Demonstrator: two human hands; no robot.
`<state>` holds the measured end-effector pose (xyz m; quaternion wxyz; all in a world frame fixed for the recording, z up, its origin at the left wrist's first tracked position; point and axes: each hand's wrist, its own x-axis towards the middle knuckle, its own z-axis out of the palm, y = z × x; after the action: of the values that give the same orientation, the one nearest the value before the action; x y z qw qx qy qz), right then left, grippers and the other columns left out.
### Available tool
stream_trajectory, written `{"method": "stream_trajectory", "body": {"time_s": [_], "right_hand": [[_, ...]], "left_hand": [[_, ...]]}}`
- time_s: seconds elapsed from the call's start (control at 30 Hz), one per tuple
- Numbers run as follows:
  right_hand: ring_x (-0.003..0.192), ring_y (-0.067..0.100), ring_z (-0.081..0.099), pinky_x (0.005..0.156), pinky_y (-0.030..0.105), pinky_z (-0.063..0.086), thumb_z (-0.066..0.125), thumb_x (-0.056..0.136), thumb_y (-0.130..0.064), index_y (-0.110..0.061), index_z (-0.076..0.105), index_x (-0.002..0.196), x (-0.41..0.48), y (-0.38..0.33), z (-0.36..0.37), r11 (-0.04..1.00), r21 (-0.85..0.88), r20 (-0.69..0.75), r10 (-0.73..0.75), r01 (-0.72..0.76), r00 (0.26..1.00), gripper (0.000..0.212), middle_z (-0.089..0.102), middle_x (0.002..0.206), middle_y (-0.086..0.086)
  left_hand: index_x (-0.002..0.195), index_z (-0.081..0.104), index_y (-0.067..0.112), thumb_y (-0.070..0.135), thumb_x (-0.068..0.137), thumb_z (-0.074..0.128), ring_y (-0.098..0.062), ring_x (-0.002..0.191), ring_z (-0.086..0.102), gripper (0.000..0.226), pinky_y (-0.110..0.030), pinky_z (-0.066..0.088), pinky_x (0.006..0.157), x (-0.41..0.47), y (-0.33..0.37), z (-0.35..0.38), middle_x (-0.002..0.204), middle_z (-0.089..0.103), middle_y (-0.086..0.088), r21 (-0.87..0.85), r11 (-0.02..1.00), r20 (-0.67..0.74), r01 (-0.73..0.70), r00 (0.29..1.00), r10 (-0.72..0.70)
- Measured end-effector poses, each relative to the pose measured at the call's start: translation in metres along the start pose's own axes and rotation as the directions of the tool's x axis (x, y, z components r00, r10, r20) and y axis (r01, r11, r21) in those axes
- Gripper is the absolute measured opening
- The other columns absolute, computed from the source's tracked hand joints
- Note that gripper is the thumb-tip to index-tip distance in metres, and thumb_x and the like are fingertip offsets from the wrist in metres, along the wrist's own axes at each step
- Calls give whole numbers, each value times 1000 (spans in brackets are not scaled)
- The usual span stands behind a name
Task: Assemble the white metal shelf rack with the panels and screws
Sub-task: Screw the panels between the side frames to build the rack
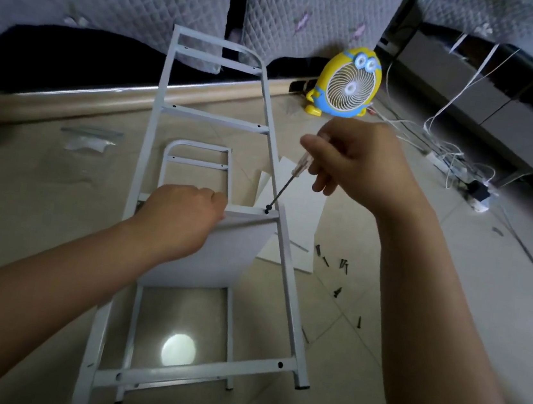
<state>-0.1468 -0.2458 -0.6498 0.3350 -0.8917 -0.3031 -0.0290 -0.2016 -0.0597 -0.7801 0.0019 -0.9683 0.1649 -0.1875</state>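
Note:
A white metal side frame (213,118) with several rungs stands tilted over the tiled floor. A white panel (217,259) meets its middle rung. My left hand (179,221) grips the rung and the panel's top edge. My right hand (357,162) holds a screwdriver (285,187) by its clear handle, tip set on a black screw (268,208) at the rung's right end. A second, smaller white frame (197,156) lies on the floor below. More white panels (301,206) lie flat to the right.
Several loose black screws (341,268) are scattered on the tiles right of the frame. A yellow cartoon desk fan (348,82) stands at the back, with white cables and a power strip (447,163) to its right. A clear plastic bag (89,140) lies at left.

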Motion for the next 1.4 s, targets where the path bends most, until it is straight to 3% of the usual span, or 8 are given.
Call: {"method": "stream_trajectory", "body": {"time_s": [0.13,0.33,0.5,0.67,1.0,1.13,1.27,1.4], "right_hand": [[53,23,28,45,28,18,44,78,-31,-18,21,46,7,-5,18,944,-326,-250,-31,-54,968,42,22,42,-1],[65,24,38,53,36,18,36,95,-41,-19,30,52,10,-1,18,895,-439,-161,5,-76,987,48,33,51,-2],[63,0,49,61,13,36,32,94,-24,-6,55,107,1,6,20,993,113,64,11,-18,998,32,58,89,1],[44,7,56,43,22,48,45,94,-3,1,58,91,-4,8,13,927,370,88,26,-57,996,14,65,77,14],[42,24,49,45,34,33,53,85,-34,-22,26,52,2,5,31,994,-112,-250,-25,-4,968,44,52,45,13],[60,24,42,55,31,25,44,92,-33,-9,48,62,10,7,24,964,-265,-182,-27,-22,983,39,42,53,3],[69,5,53,58,14,34,37,95,-21,-5,59,108,7,0,23,999,-26,-26,-29,28,999,30,58,81,2],[42,1,47,46,10,35,39,97,-10,-16,53,84,3,0,16,979,196,106,25,-46,994,20,54,67,-9]], "left_hand": [[52,53,4,3,38,90,-25,26,43,40,-15,14,41,-1,1,-1,41,48,-10,6,1000,-4,-3,1000,3],[52,53,5,7,42,90,-25,28,44,39,-17,21,37,-3,-1,3,42,49,-8,8,1000,-42,-3,999,4],[53,52,4,6,50,87,-26,29,45,35,-21,32,30,-3,0,5,43,50,-10,-33,999,-89,-17,996,14],[53,51,4,4,51,86,-27,29,46,35,-21,33,31,-2,-1,4,43,50,-10,-40,999,-87,-17,996,13],[53,52,4,5,50,86,-26,29,44,34,-19,28,33,-4,1,2,43,49,-10,-10,1000,-74,-14,997,13],[53,52,4,6,49,87,-25,28,44,35,-18,19,41,-5,0,3,42,49,-10,21,1000,-65,-3,998,5],[54,52,4,7,51,86,-26,29,44,34,-19,20,41,-4,0,3,43,49,-10,31,1000,-47,-2,999,3],[55,53,3,5,60,82,-27,29,44,30,-19,22,40,-4,1,2,44,50,-11,15,1000,-66,-5,998,6]]}}
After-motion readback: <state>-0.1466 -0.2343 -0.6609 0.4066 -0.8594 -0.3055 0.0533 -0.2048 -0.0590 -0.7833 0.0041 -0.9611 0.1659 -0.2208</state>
